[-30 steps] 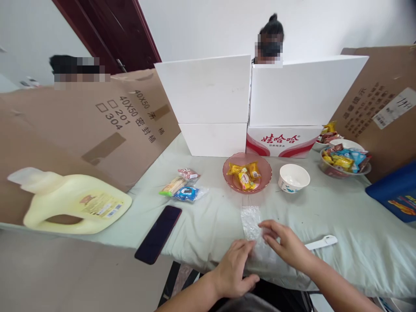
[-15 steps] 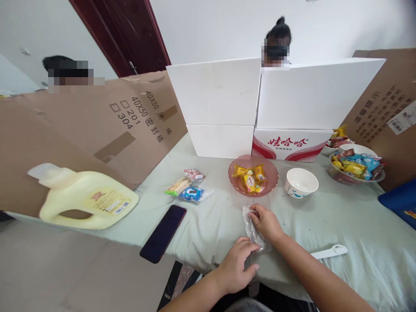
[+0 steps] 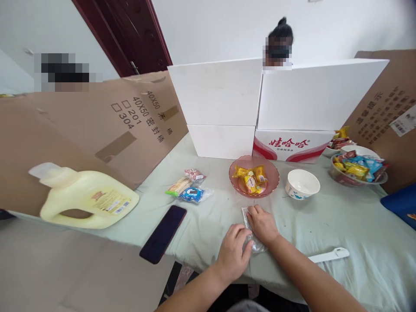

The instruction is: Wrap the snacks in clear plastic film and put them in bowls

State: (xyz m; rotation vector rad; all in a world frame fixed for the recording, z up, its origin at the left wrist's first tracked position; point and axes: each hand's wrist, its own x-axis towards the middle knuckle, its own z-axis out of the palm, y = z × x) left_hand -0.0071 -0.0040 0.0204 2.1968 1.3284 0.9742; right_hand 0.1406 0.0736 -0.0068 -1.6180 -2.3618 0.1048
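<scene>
A clear, crinkled plastic bag (image 3: 259,247) lies flat on the cloth in front of me. My right hand (image 3: 264,226) rests on its upper part, fingers curled down and closed on the film. At the bag's left edge is my left hand (image 3: 234,252), its fingers bent and a gap showing between thumb and forefinger. Just beyond the bag stands a pink scalloped bowl (image 3: 236,187) with several yellow-wrapped snacks (image 3: 250,180) in it. A white paper bowl (image 3: 302,187) is to the right of it.
Left are a dark phone (image 3: 163,234), small snack packs (image 3: 191,194) and a pale yellow jug (image 3: 94,199). A white handle-like object (image 3: 331,255) lies right, below a bowl of wrapped snacks (image 3: 357,169). White boxes (image 3: 221,108) and cardboard (image 3: 130,125) wall the table; two people are behind.
My left hand has moved up and slightly left along the bag's edge. My right hand has flattened lower onto the bag, its fingers curling in more.
</scene>
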